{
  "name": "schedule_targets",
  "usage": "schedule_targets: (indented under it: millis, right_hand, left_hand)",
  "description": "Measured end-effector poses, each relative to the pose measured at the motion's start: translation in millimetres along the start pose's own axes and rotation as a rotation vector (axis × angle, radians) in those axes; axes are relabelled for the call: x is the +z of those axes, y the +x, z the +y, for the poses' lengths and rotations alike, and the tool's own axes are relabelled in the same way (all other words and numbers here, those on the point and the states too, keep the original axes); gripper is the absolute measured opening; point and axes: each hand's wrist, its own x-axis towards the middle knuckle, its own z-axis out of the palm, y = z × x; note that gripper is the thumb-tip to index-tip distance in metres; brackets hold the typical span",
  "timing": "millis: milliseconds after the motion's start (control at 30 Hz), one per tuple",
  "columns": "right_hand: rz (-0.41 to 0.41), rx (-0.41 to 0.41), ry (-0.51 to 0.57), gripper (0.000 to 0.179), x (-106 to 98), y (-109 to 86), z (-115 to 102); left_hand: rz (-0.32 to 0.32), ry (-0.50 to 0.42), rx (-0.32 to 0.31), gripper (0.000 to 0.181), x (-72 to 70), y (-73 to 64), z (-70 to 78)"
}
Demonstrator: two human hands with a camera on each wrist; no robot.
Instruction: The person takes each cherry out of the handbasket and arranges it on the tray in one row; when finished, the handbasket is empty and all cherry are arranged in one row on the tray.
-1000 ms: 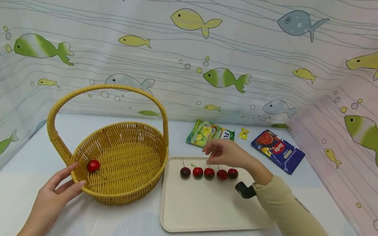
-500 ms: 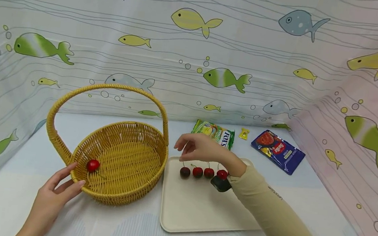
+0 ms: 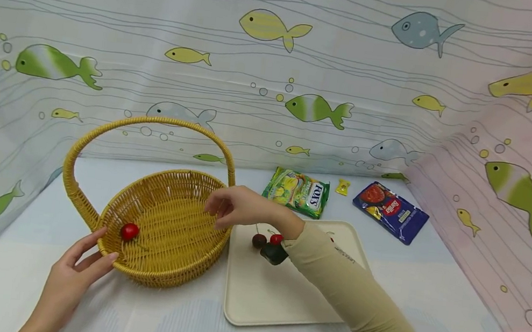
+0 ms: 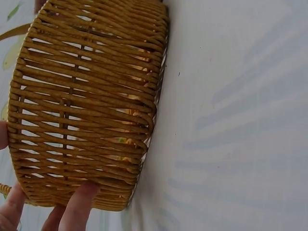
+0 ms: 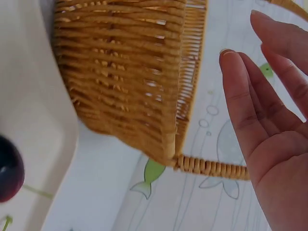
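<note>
In the head view my left hand point(image 3: 77, 270) rests against the near left side of a round woven wicker basket point(image 3: 180, 243), thumb and index fingertips at its rim. Other fingers point(image 4: 79, 207) touch the outer wall in the left wrist view. One red cherry point(image 3: 130, 232) lies inside the basket. Over the basket's right rim hovers my right hand point(image 3: 242, 207), fingers loosely bent, with nothing seen between them in the right wrist view. On the beige tray point(image 3: 281, 297) sit a dark cherry point(image 3: 259, 241) and a red cherry point(image 3: 276, 239); my right sleeve covers much of the row.
The basket's tall arched handle point(image 3: 173, 122) rises over it. Behind the tray lie a green Fox's bag point(image 3: 297, 191), a small yellow wrapped sweet point(image 3: 342, 187) and a blue pouch point(image 3: 390, 211). A fish-print cloth point(image 3: 265, 79) hangs behind the table.
My right hand has moved left from above the row of cherries to the basket's right rim. My left hand stays at the basket.
</note>
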Motion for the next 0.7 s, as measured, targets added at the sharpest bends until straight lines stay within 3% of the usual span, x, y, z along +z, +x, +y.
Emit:
schedule_targets:
  millis: [233,433,700]
  right_hand:
    - [-0.054,-0.045,0.021,0.027,7.9,31.9,-2.0]
    - [-0.096,0.010,-0.025,0.027,12.6,59.7,-14.1]
    - [-0.138,0.044,-0.006,0.027,26.9,93.0,-16.3]
  left_hand:
    - [0.004,-0.003,0.001,0.061,1.2,-0.1,2.0]
    - [0.012,-0.018,-0.005,0.058,2.4,-0.9,5.6]
    - [0.011,-0.002,-0.019,0.059,4.0,-0.2,5.4]
